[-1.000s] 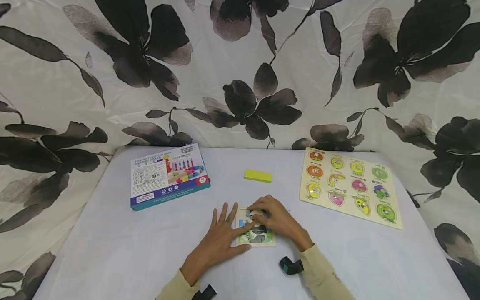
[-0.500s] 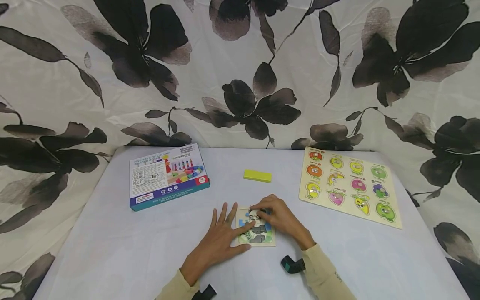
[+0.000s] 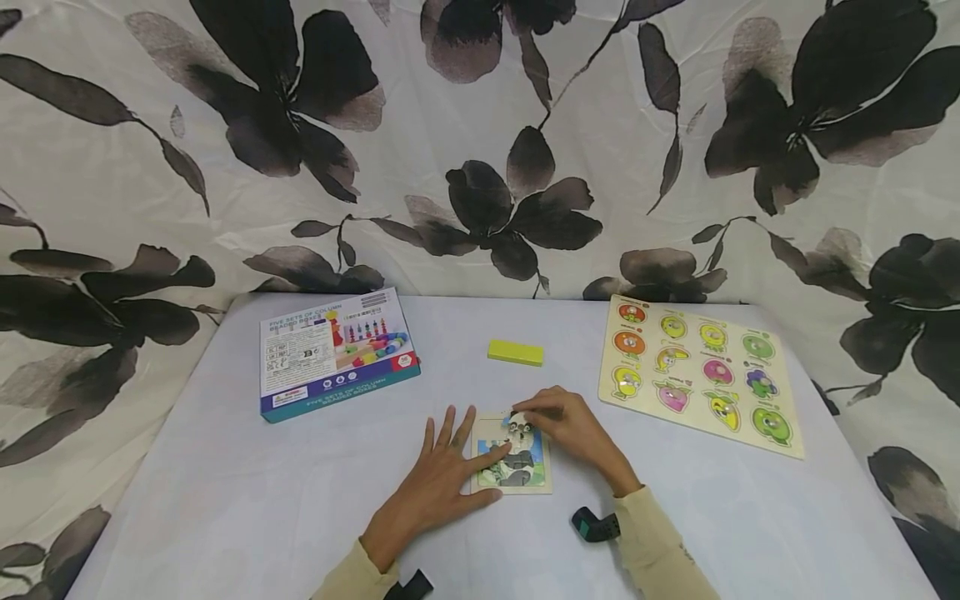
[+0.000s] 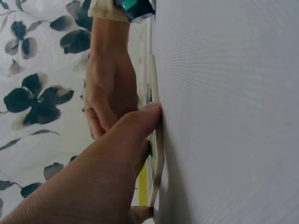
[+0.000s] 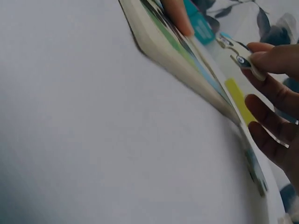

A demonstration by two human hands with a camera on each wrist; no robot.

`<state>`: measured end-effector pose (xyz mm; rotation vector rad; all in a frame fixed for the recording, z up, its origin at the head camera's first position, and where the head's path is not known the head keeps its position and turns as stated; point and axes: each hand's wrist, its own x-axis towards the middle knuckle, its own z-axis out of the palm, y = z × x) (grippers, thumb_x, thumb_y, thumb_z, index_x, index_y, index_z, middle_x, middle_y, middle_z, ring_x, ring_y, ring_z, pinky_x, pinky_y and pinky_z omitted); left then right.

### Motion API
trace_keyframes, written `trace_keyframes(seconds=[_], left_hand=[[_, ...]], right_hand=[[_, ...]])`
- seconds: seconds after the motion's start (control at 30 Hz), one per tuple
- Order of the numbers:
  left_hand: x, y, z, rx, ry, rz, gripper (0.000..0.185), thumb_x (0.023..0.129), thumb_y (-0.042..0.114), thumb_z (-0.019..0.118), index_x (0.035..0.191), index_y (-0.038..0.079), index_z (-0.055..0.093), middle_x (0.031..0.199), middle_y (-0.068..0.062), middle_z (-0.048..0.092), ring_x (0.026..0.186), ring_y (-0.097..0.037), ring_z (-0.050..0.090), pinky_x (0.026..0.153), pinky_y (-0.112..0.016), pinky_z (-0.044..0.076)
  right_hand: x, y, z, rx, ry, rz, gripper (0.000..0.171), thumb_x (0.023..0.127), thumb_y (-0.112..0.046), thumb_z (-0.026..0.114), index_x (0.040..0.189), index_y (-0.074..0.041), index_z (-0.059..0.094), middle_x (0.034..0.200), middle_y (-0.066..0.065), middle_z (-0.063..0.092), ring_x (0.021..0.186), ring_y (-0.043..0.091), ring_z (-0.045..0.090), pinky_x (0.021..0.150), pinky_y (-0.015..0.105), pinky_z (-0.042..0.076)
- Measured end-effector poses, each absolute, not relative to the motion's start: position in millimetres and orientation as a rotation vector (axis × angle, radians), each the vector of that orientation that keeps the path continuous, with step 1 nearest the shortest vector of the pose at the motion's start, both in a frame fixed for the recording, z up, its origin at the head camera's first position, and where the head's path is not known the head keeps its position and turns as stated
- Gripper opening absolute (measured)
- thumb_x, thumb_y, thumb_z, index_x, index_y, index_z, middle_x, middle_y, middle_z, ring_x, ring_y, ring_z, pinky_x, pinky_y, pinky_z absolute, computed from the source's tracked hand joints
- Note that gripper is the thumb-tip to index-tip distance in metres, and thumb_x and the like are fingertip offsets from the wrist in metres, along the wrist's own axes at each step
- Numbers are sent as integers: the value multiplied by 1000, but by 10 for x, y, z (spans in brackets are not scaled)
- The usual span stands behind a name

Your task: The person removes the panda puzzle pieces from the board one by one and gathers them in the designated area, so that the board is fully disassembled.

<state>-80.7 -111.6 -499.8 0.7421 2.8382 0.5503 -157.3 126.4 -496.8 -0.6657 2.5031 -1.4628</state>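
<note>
A small panda jigsaw puzzle (image 3: 532, 490) in a wooden frame lies on the white-covered table. My left hand (image 3: 438, 487) rests on its left side, fingers spread, index finger across the picture; in the left wrist view the thumb touches the board's edge (image 4: 158, 154). Over the upper part of the puzzle, my right hand (image 3: 577, 429) pinches a puzzle piece (image 3: 519, 427) with the panda's face on it. The right wrist view shows that piece (image 5: 242, 60) raised off the board, between thumb and fingers. Part of the picture is hidden under the left index finger.
Behind the puzzle lies a yellow block (image 3: 515, 352). A bead-set box (image 3: 337, 354) stands at the back left, and a fruit puzzle board (image 3: 701, 375) at the back right. In the right wrist view a small flat thing (image 5: 256, 172) lies beyond the puzzle, too blurred to tell.
My right hand has moved slightly right and lifted the panda-face piece, baring a pale patch at the frame's upper left. The left hand stays in place.
</note>
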Motion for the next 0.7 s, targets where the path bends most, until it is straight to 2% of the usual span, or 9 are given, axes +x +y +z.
trace_keyframes(seconds=[0.13, 0.33, 0.47, 0.6, 0.7], left_hand=[[-809, -1107, -5001, 736, 2839, 551, 60, 88, 63, 52, 142, 39, 44, 159, -19, 9, 144, -46, -2, 110, -66, 0], [-807, -1102, -4993, 725, 2838, 579, 60, 87, 62, 54, 142, 38, 45, 159, -19, 9, 144, -46, -2, 110, -66, 0], [-804, -1106, -5003, 730, 2845, 589, 60, 87, 62, 54, 142, 38, 46, 159, -19, 10, 144, -46, -1, 110, -66, 0], [-804, -1107, -5018, 730, 2848, 591, 60, 87, 62, 54, 141, 38, 46, 159, -19, 10, 144, -46, -2, 110, -66, 0], [-805, -1104, -5023, 731, 2846, 598, 60, 87, 62, 54, 141, 38, 46, 159, -19, 10, 144, -46, -2, 110, -66, 0]], right_hand=[[-1595, 1470, -4921, -629, 2506, -1519, 21, 91, -6, 63, 110, -7, 73, 102, 7, 70, 103, 23, 58, 93, 43, 43], [-1593, 1853, -4881, -566, 2590, -1520, 19, 92, -9, 63, 108, -11, 73, 104, 3, 70, 98, 12, 60, 85, 25, 48], [-1564, 2053, -4879, -479, 2610, -1518, 18, 92, -13, 64, 108, -12, 74, 109, 4, 70, 97, 8, 60, 82, 20, 49], [-1499, 2156, -4818, -470, 2645, -1459, 19, 92, -8, 63, 109, -6, 72, 111, 10, 69, 93, 7, 59, 79, 18, 48], [-1436, 2189, -4733, -493, 2654, -1421, 19, 91, -2, 62, 108, 0, 71, 110, 16, 68, 93, 11, 61, 79, 18, 49]])
